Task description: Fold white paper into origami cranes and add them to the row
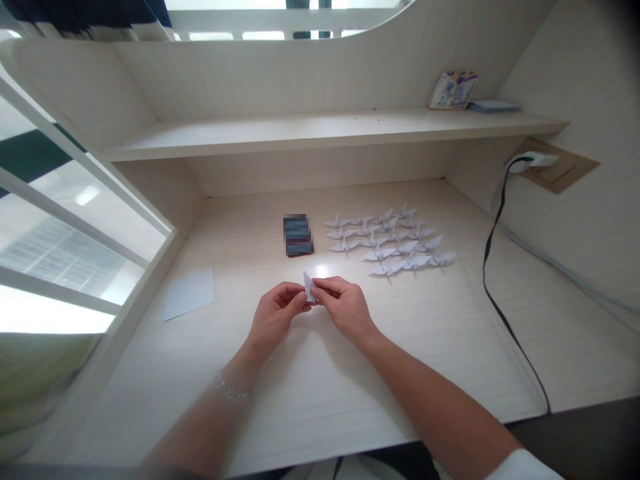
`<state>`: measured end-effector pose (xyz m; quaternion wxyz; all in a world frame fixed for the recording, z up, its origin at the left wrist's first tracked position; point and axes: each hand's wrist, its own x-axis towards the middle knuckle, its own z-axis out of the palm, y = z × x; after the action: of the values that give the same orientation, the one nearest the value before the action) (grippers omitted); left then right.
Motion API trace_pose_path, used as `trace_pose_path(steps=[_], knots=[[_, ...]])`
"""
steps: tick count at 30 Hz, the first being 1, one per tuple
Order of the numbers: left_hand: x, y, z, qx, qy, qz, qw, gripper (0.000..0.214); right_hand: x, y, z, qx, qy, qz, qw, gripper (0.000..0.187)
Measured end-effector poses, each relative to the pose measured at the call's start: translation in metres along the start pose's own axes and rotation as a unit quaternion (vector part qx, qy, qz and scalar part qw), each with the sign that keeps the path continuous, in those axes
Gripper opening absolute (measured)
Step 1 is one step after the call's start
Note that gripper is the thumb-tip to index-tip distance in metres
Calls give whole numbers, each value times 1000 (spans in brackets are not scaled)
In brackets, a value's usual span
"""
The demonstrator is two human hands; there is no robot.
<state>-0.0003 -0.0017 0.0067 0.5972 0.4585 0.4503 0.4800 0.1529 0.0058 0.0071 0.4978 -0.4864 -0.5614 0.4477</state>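
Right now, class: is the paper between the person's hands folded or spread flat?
Folded: the small paper pinched between the left hand and right hand forms a narrow pointed shape, unlike the flat sheet.

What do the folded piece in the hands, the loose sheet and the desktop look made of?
The folded piece looks like thin matte paper, with crisp creases. The loose sheet seems the same pale paper, flat and unglossy. The desktop looks like cream wood-grain laminate; painted wood is possible.

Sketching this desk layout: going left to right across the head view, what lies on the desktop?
Pale blue square paper sheet → blurred dark rectangular stack → rows of pale folded paper origami cranes → thin black power cable
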Motion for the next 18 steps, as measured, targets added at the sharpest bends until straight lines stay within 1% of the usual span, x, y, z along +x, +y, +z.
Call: trace_pose_path(steps=[4, 7, 11, 15, 18], knots=[[0, -1, 2, -3, 10, 9, 1000, 24, -2, -2, 1, -20, 15, -18, 1000, 21], [0, -1, 3, -5, 7, 9, 1000, 24, -4, -2, 3, -34, 31, -31, 998, 20], [0, 0, 4, -1, 6, 9, 1000, 24, -4, -2, 4, -30, 39, -31, 998, 17], [-1, 2, 5, 14, 2, 12, 1000, 24, -3, -3, 3, 2, 11, 4, 1000, 16], [-2, 3, 5, 15, -3, 20, 1000, 23, -2, -4, 2, 25, -21, 12, 999, 17]])
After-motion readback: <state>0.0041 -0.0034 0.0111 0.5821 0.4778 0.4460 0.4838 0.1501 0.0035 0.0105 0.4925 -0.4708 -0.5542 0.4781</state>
